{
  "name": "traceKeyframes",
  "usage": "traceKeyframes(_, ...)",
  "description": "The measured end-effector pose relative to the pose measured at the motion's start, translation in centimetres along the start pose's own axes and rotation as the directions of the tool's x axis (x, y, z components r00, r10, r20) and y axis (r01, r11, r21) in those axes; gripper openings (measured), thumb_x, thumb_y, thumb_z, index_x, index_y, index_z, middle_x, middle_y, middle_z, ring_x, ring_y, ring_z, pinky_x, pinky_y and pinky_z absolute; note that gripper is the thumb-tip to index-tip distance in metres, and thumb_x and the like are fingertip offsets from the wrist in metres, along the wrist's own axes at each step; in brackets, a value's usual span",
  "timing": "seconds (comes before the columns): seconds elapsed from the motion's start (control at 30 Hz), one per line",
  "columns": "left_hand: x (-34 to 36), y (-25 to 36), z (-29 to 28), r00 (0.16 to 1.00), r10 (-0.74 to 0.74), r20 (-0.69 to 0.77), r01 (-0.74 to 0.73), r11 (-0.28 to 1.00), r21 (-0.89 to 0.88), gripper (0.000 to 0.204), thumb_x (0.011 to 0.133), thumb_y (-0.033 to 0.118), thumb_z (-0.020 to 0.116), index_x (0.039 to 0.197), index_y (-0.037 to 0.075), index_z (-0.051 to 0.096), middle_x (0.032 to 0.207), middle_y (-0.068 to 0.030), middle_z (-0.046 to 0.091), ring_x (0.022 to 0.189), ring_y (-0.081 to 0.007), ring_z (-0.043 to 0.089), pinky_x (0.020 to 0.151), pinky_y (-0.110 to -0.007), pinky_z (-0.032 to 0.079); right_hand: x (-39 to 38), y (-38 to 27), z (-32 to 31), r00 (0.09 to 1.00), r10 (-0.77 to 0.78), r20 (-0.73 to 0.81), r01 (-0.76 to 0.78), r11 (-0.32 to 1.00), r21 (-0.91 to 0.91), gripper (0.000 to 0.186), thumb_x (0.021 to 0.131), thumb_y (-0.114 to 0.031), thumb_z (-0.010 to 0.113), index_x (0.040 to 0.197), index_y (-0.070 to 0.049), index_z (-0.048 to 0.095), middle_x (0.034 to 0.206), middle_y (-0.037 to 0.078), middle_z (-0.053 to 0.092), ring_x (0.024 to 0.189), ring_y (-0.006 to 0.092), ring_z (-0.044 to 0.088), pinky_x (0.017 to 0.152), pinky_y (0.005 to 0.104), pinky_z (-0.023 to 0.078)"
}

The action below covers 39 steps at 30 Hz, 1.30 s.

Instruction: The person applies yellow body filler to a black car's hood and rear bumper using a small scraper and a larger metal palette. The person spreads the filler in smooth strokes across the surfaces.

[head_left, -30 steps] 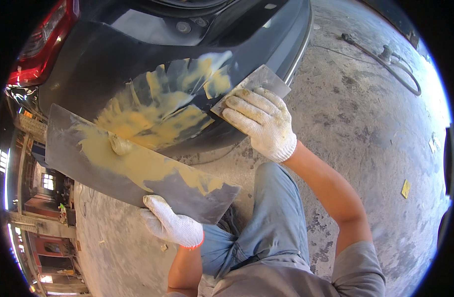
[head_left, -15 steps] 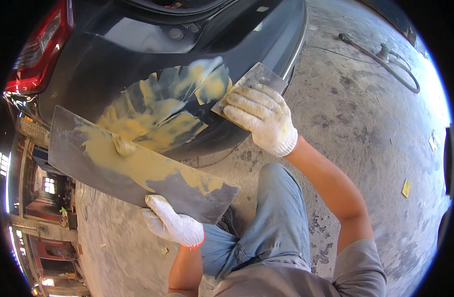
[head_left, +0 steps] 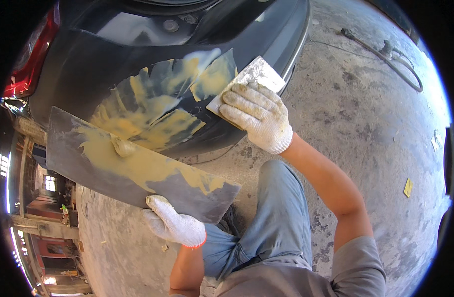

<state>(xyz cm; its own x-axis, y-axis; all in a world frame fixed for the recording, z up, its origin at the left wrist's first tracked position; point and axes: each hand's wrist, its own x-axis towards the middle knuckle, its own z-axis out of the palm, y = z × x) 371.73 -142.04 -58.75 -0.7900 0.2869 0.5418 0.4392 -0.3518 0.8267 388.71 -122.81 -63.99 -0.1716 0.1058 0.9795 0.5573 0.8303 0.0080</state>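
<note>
My left hand point(head_left: 175, 222), in a white knit glove, grips the lower edge of a long grey board point(head_left: 189, 200), its thumb on top. Yellowish body filler point(head_left: 137, 166) is smeared over the board, with a thicker lump near its middle. In my gloved right hand point(head_left: 259, 116) is a flat, thin metal putty spreader point(head_left: 260, 73), fingers pressed along its face. The spreader sits at the right end of a fan of filler streaks point(head_left: 142, 104) on the dark car bumper point(head_left: 83, 64). Whether its edge touches the bumper cannot be made out.
A red tail light point(head_left: 31, 64) is at the upper left of the car. On the concrete floor point(head_left: 336, 148) lie a dark hose with a fitting point(head_left: 385, 57) and a small yellow piece point(head_left: 408, 187). Wooden beams and shelving point(head_left: 48, 227) stand at the left.
My right hand has shifted slightly left and tilted the spreader, whose face now shines brightly. The filler strip beside it reaches a little higher. My left hand and the board stay almost still.
</note>
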Motion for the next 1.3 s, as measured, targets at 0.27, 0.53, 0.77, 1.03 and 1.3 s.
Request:
traceKeyframes(0.27,-0.8,1.8,1.6,0.995,0.008,-0.095,-0.006,1.0,0.019,0.027,0.111,0.018,0.065,0.095,-0.004,0.062,0.089,-0.0065,0.06,0.083,-0.0127,0.054,0.077,-0.029,0.051,3.0,1.2,-3.0,0.997,0.07,-0.026,-0.071,0.997,-0.041,0.037,0.082,-0.015,0.072,0.118,-0.02,0.077,0.126,0.004,0.075,0.122,0.0277,0.07,0.109,0.0471,0.053)
traceKeyframes(0.53,-0.7,1.6,1.2,0.993,0.049,-0.103,-0.047,0.999,0.014,0.027,0.111,0.016,0.065,0.093,-0.003,0.059,0.085,-0.0054,0.058,0.079,-0.0113,0.05,0.072,-0.028,0.049,4.0,2.9,-1.0,0.997,0.052,-0.052,-0.052,0.999,-0.002,0.035,0.081,-0.015,0.076,0.116,-0.017,0.078,0.128,0.005,0.076,0.123,0.0284,0.071,0.109,0.0475,0.053)
traceKeyframes(0.77,-0.9,1.6,2.0,0.993,0.043,-0.107,-0.041,0.999,0.021,0.03,0.111,0.015,0.065,0.088,-0.002,0.057,0.08,-0.0037,0.055,0.078,-0.0111,0.05,0.071,-0.028,0.048,0.9,2.2,-1.8,0.998,-0.04,0.047,0.039,0.999,0.011,0.04,0.08,-0.015,0.075,0.12,-0.015,0.076,0.132,0.005,0.074,0.126,0.0271,0.069,0.111,0.0468,0.053)
traceKeyframes(1.03,-1.7,1.8,2.0,0.996,0.028,-0.089,-0.025,0.999,0.039,0.03,0.111,0.017,0.064,0.089,-0.002,0.056,0.085,-0.0048,0.055,0.081,-0.012,0.049,0.073,-0.029,0.048,4.6,4.5,-2.9,0.997,0.027,-0.072,-0.03,0.999,-0.035,0.033,0.08,-0.012,0.076,0.113,-0.015,0.08,0.124,0.006,0.078,0.121,0.03,0.072,0.107,0.0475,0.055)
traceKeyframes(1.3,-1.2,-0.1,0.9,0.993,0.118,-0.029,-0.116,0.992,0.053,0.031,0.111,0.021,0.065,0.092,-0.002,0.059,0.091,-0.0078,0.059,0.087,-0.0141,0.055,0.081,-0.032,0.053,2.3,3.9,-0.7,0.998,0.037,-0.051,-0.035,0.999,0.027,0.033,0.081,-0.011,0.081,0.114,-0.013,0.079,0.126,0.007,0.078,0.122,0.0293,0.073,0.107,0.046,0.056)
